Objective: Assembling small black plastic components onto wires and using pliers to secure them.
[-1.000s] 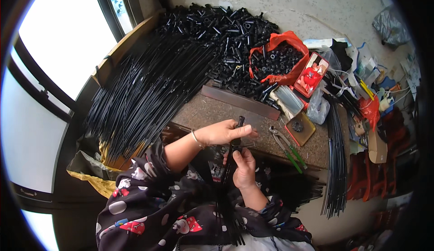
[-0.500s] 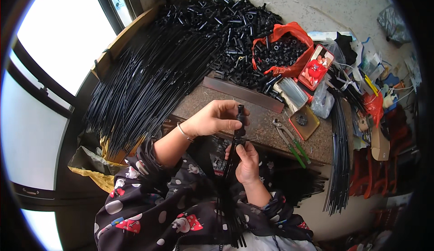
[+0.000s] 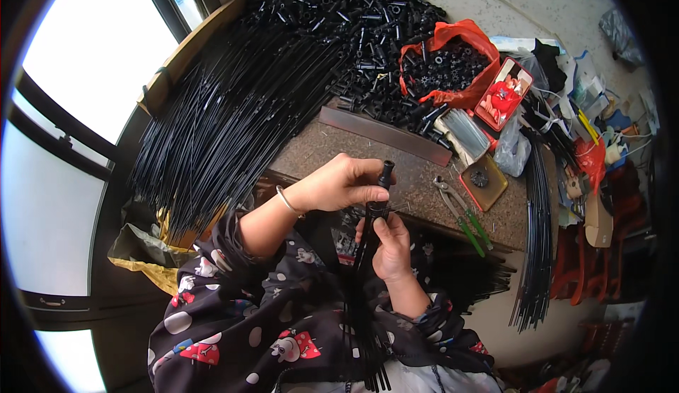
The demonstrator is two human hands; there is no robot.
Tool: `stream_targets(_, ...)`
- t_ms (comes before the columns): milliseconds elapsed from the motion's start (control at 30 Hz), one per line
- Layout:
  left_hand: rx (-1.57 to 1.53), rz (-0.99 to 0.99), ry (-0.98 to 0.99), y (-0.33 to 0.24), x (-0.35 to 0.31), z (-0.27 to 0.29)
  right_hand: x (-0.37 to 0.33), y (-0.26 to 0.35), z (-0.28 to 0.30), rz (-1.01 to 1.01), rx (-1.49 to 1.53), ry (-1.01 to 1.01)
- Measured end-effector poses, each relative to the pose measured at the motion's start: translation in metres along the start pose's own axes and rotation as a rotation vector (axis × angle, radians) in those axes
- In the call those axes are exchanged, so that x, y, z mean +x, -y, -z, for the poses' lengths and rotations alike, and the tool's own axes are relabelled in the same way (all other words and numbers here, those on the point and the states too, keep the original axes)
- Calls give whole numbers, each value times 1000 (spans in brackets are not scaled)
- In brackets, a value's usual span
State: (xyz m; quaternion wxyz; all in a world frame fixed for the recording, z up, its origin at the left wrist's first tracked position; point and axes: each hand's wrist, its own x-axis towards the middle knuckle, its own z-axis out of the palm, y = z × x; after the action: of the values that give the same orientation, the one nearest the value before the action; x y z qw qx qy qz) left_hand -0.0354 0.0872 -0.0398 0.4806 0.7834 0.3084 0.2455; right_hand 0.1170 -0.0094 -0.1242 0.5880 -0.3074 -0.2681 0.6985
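Observation:
My left hand [image 3: 345,184] pinches a black tubular plastic fitting [image 3: 387,172], like an umbrella runner, whose narrow flanged end sticks up past the thumb. Just below, my right hand [image 3: 394,255] is closed with its thumb against a bundle of thin black rods [image 3: 363,248], like umbrella ribs. These hang down over my lap and spread at their lower ends. Fitting and rods meet between the two hands; how they join is too dark to make out. Fingers on the far side of both hands are partly hidden.
Ahead on the speckled table [image 3: 311,149] lie loose black rods [image 3: 205,131], a heap of black fittings [image 3: 368,25] and a metal bar [image 3: 385,136]. A red bag [image 3: 463,96] holds notched black rings. Green-handled pliers [image 3: 463,216], a phone [image 3: 503,94] and another rod bundle [image 3: 537,244] lie right.
Both hands have shifted slightly to the right with the fitting and rods. The fitting leans a little more rightward, and the hands sit closer together. The view has tilted slightly.

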Motion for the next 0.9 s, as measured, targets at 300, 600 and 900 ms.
stream_targets(300, -399, 79, -72, 17, -15, -19, -5, -5, 2, -23, 32, 83)
stream_targets(600, -737, 31, -156, 12, -23, -41, -9, -1, 10, 78, -44, 132)
stream_targets(900, -306, -117, -188, 10, -35, -50, -11, -1, 13, 100, -52, 122)
